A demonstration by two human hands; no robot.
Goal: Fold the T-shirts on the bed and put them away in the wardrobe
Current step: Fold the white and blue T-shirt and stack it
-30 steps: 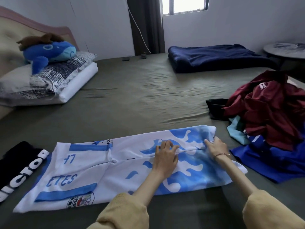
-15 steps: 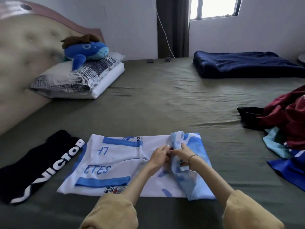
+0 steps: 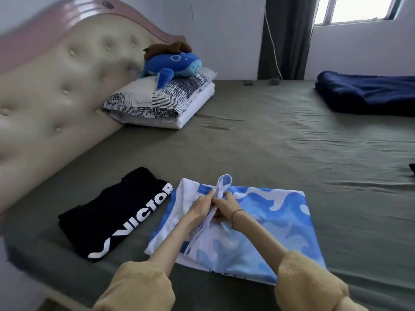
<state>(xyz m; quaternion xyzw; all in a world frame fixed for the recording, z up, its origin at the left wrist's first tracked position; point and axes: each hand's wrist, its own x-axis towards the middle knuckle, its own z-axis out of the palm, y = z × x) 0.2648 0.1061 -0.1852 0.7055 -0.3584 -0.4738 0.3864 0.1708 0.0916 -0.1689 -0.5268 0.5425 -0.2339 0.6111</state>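
Blue-white shirt [image 3: 269, 221]: flat on bed [image 3: 269, 142], beside folded black shirt [image 3: 116, 216]; half-folded. Left hand [image 3: 202, 207] and right hand [image 3: 224, 206]: both pinching raised fold ridge at shirt's middle. Advised: lay ridge down squarely; match edges; smooth outward before last fold; keep near black shirt.

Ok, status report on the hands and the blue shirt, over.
Left hand and right hand both pinch the fold. Blue and white T-shirt half folded beside black T-shirt. Nothing in the way.
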